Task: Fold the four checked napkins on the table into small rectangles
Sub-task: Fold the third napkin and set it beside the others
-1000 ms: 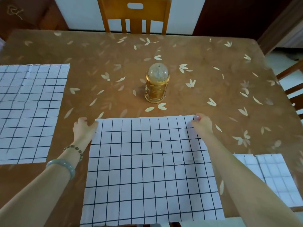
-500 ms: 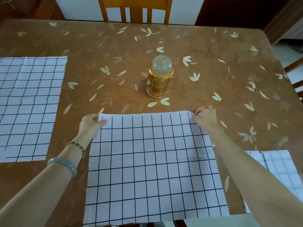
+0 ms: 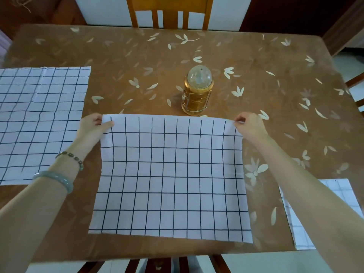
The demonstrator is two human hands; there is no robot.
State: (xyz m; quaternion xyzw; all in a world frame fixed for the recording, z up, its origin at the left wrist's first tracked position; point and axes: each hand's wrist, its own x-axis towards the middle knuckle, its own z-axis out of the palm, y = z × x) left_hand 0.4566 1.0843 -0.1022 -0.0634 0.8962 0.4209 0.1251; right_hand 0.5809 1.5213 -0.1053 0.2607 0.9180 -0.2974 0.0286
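A brown tabletop (image 3: 246, 56) patterned with pale leaves filled most of the frame, with a wooden chair (image 3: 169, 14) standing behind its far edge at the top centre. The largest thing on it was the centre napkin (image 3: 169, 184), a white checked cloth lying unfolded in the lower middle of the frame, its near edge close to the tabletop's near edge and its far edge raised slightly off the surface. A second checked napkin (image 3: 39, 123) lay flat and unfolded at the left edge of the frame, well apart from the centre one. A third checked napkin (image 3: 346, 217) showed only partly at the lower right, much of it hidden behind the right forearm. The left hand (image 3: 94, 125) pinched the far left corner of the centre napkin between thumb and fingers, and the right hand (image 3: 249, 126) pinched the far right corner in the same way. A gold lantern (image 3: 198, 93) with a clear domed top stood upright just beyond the napkin's far edge, near the middle of the frame. On the left wrist sat a pale green bangle (image 3: 54, 179) and, closer to the hand, a beaded bracelet (image 3: 71, 157).
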